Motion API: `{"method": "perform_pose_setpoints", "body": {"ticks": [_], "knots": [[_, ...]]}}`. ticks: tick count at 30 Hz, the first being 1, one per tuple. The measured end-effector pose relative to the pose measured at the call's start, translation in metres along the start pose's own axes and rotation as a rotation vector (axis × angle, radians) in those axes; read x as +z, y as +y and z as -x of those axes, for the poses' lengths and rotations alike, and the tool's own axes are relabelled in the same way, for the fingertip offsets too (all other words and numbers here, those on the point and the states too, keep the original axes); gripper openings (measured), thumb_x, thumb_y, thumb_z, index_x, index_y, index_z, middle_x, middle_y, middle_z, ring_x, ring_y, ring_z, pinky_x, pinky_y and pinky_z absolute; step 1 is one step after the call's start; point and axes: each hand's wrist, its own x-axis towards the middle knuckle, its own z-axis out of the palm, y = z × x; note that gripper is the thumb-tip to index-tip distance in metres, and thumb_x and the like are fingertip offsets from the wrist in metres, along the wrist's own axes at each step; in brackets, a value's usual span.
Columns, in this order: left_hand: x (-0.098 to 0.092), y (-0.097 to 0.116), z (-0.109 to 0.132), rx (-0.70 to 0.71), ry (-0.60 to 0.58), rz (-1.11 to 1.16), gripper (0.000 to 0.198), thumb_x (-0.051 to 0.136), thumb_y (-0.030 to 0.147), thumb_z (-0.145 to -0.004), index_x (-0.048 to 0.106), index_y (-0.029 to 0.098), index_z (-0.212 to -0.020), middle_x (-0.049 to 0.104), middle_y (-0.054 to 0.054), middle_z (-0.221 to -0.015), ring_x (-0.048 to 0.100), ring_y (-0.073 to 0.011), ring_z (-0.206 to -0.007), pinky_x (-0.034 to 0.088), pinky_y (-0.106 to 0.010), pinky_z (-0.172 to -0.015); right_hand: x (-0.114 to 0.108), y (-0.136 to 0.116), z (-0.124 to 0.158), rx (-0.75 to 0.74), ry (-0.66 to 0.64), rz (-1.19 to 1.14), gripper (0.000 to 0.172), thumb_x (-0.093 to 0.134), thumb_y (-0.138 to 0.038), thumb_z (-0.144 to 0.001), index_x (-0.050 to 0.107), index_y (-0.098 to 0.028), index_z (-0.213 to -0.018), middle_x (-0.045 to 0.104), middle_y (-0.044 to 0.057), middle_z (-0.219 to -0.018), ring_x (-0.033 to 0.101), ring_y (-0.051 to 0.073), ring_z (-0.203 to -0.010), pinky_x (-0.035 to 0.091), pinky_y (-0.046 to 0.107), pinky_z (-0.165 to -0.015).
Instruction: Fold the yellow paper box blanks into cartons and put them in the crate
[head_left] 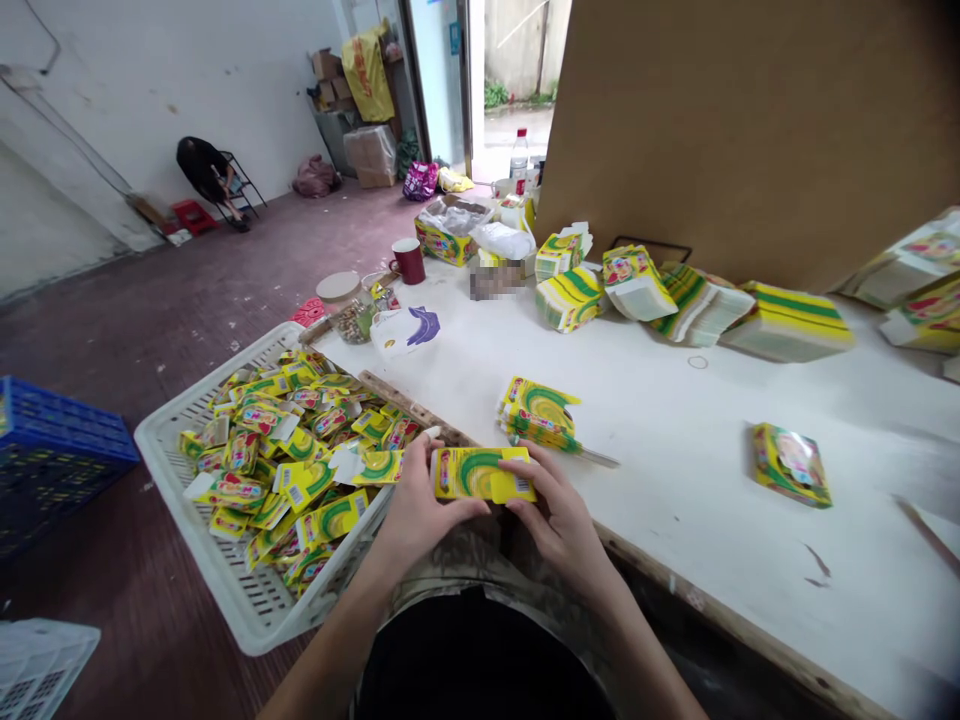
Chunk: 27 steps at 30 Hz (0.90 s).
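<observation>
A yellow and green carton (469,473) is held level at the table's front edge. My left hand (420,500) grips its left end, and my right hand (551,500) has fingers and thumb on its right end. Just beyond the carton, a small stack of flat yellow cartons (538,408) lies on the white table (645,420), with a thin pointed tool (598,458) beside it. To the left of my left hand, a white plastic basket (259,640) holds a heap of yellow cartons (307,480), some with flaps open.
Stacks of flat cartons (795,320) line the table's back. A maroon mug (409,261), a clear jar (352,318) and a carton pack (791,465) also rest there. A blue crate (60,455) stands left on the floor; a person (206,172) sits by the wall.
</observation>
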Motion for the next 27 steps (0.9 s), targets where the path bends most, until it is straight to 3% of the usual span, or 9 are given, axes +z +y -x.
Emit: {"method": "perform_pose_setpoints", "body": {"ticks": [3, 5, 8, 13, 17, 20, 24, 25, 27], "knots": [[-0.006, 0.002, -0.003, -0.184, -0.048, 0.41, 0.054, 0.071, 0.04, -0.075, 0.045, 0.018, -0.117, 0.067, -0.007, -0.098, 0.067, -0.0237, -0.091, 0.052, -0.038, -0.082, 0.0, 0.003, 0.0, -0.023, 0.013, 0.038, 0.027, 0.05, -0.025, -0.094, 0.06, -0.022, -0.118, 0.042, 0.016, -0.138, 0.049, 0.028, -0.126, 0.047, 0.042, -0.099], [-0.007, 0.004, -0.003, -0.246, -0.006, 0.539, 0.05, 0.073, 0.038, -0.074, 0.049, 0.017, -0.113, 0.07, -0.005, -0.092, 0.068, -0.0209, -0.084, 0.053, -0.032, -0.076, -0.003, 0.003, -0.001, -0.055, -0.065, 0.043, 0.025, 0.05, -0.025, -0.094, 0.061, -0.023, -0.116, 0.04, 0.015, -0.139, 0.052, 0.027, -0.122, 0.049, 0.04, -0.095], [-0.005, 0.005, -0.003, -0.269, 0.0, 0.584, 0.049, 0.077, 0.035, -0.07, 0.052, 0.017, -0.108, 0.071, -0.004, -0.086, 0.068, -0.019, -0.077, 0.052, -0.027, -0.068, -0.008, 0.001, -0.003, -0.072, -0.127, 0.039, 0.022, 0.054, -0.025, -0.091, 0.062, -0.025, -0.112, 0.043, 0.013, -0.135, 0.052, 0.026, -0.121, 0.049, 0.039, -0.095], [0.006, 0.007, 0.004, -0.215, -0.017, 0.562, 0.039, 0.072, 0.035, -0.077, 0.052, 0.02, -0.107, 0.071, 0.001, -0.08, 0.068, -0.0161, -0.072, 0.052, -0.025, -0.068, 0.001, -0.008, -0.006, 0.026, 0.067, -0.062, 0.029, 0.055, -0.022, -0.089, 0.048, -0.024, -0.117, 0.048, 0.013, -0.129, 0.045, 0.026, -0.127, 0.042, 0.045, -0.102], [0.002, 0.008, 0.006, -0.179, 0.007, 0.476, 0.036, 0.07, 0.034, -0.078, 0.052, 0.02, -0.106, 0.069, 0.001, -0.081, 0.067, -0.0161, -0.074, 0.052, -0.027, -0.073, 0.01, -0.009, -0.008, 0.072, 0.072, -0.081, 0.046, 0.057, -0.024, -0.087, 0.04, -0.024, -0.13, 0.046, 0.013, -0.135, 0.046, 0.026, -0.126, 0.043, 0.045, -0.102], [-0.03, -0.001, -0.005, -0.081, 0.195, 0.261, 0.036, 0.069, 0.036, -0.077, 0.055, 0.019, -0.106, 0.068, -0.002, -0.086, 0.065, -0.0167, -0.075, 0.052, -0.029, -0.074, -0.002, 0.001, -0.014, 0.11, 0.131, 0.036, 0.055, 0.062, -0.032, -0.084, 0.039, -0.022, -0.134, 0.054, 0.013, -0.127, 0.059, 0.025, -0.106, 0.052, 0.04, -0.089], [-0.099, -0.033, -0.037, 0.023, 0.698, -0.249, 0.048, 0.06, 0.042, -0.079, 0.052, 0.014, -0.117, 0.06, -0.014, -0.113, 0.06, -0.0282, -0.1, 0.048, -0.045, -0.089, -0.034, 0.029, -0.028, 0.234, 0.336, 0.47, 0.028, 0.054, -0.032, -0.088, 0.06, -0.018, -0.112, 0.061, 0.013, -0.104, 0.059, 0.027, -0.094, 0.051, 0.043, -0.084], [-0.113, -0.042, -0.043, -0.027, 0.773, -0.424, 0.063, 0.064, 0.043, -0.074, 0.045, 0.01, -0.125, 0.051, -0.02, -0.125, 0.054, -0.0344, -0.111, 0.043, -0.053, -0.095, -0.039, 0.037, -0.031, 0.259, 0.356, 0.527, 0.028, 0.054, -0.032, -0.087, 0.062, -0.017, -0.109, 0.06, 0.015, -0.101, 0.057, 0.03, -0.094, 0.049, 0.047, -0.084], [-0.127, -0.058, -0.05, -0.05, 0.772, -0.522, 0.078, 0.066, 0.041, -0.069, 0.038, 0.001, -0.13, 0.037, -0.031, -0.136, 0.032, -0.0438, -0.13, 0.02, -0.064, -0.107, -0.044, 0.052, -0.035, 0.284, 0.353, 0.568, 0.025, 0.056, -0.029, -0.084, 0.065, -0.015, -0.102, 0.059, 0.016, -0.096, 0.055, 0.032, -0.091, 0.046, 0.051, -0.083]]}}
